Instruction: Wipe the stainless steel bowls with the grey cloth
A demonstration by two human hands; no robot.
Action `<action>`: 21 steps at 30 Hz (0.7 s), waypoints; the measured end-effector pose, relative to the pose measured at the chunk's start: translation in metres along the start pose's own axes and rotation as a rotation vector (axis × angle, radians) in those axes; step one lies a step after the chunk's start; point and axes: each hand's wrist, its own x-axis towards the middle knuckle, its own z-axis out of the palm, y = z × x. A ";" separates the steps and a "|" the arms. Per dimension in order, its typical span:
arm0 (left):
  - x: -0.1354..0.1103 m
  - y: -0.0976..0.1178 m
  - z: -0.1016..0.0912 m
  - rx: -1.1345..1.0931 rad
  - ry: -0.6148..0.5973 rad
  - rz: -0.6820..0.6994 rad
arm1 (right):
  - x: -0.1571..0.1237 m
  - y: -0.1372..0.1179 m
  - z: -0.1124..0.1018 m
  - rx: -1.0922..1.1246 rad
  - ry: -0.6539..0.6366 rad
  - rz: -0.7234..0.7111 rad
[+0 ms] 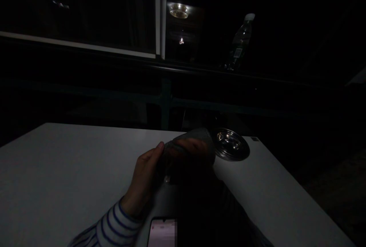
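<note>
In the dim light, my left hand [144, 174] closes thumb and fingers on the near-left edge of a dark grey, rounded thing [200, 133]. Its kind is too dark to tell. My right hand [196, 146] lies across the same thing with its fingers wrapped on it; shadow hides most of that hand and forearm. Both hands are above the white table [71, 170]. A small pale spot shows below the held thing, too dim to name. Right behind the held thing, on its right, sits a shiny metal bowl [231, 145].
A lit phone [162, 233] lies at the near edge of the view, partly covered by shadow. A plastic bottle [240, 43] with a white cap stands beyond the table on a dark ledge. A window frame [160, 14] and a dark rail [183, 69] run behind.
</note>
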 end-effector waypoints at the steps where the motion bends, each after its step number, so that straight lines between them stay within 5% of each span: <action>1: 0.001 0.000 0.000 -0.008 0.005 0.004 | 0.001 -0.003 0.001 0.002 -0.025 -0.018; 12: 0.012 0.024 -0.015 -0.299 0.104 -0.087 | -0.002 0.030 -0.013 0.227 0.112 0.320; 18: 0.007 0.007 -0.010 -0.251 -0.057 -0.233 | 0.009 0.012 -0.018 0.033 -0.032 0.089; 21: 0.003 0.002 -0.015 -0.237 -0.039 -0.230 | 0.009 0.011 -0.019 0.089 -0.136 0.048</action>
